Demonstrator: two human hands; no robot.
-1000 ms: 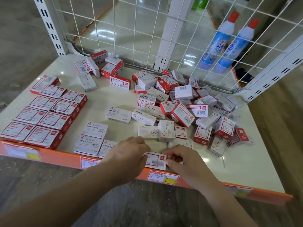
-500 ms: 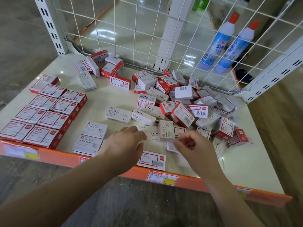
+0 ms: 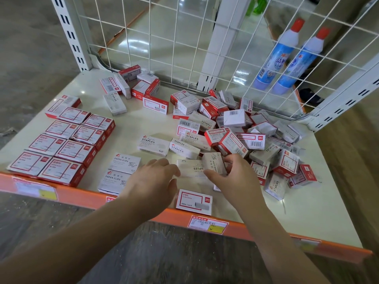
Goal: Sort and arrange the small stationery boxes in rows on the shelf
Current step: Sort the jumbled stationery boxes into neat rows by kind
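We see two bare hands over a shelf [image 3: 131,128] strewn with stationery boxes. The right hand [image 3: 235,177] pinches an upright clip box [image 3: 214,163] at the pile's [image 3: 246,132] near edge; the left hand [image 3: 151,181] hovers beside it, fingers relaxed and holding nothing. Red boxes [image 3: 61,144] sit in rows at left, a staples box [image 3: 193,201] at the front edge.

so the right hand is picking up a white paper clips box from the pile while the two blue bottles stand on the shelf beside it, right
Not quite. The right hand does grip the white paper clips box, but the two blue bottles are not on the shelf. The head view shows them behind the wire mesh, outside it.
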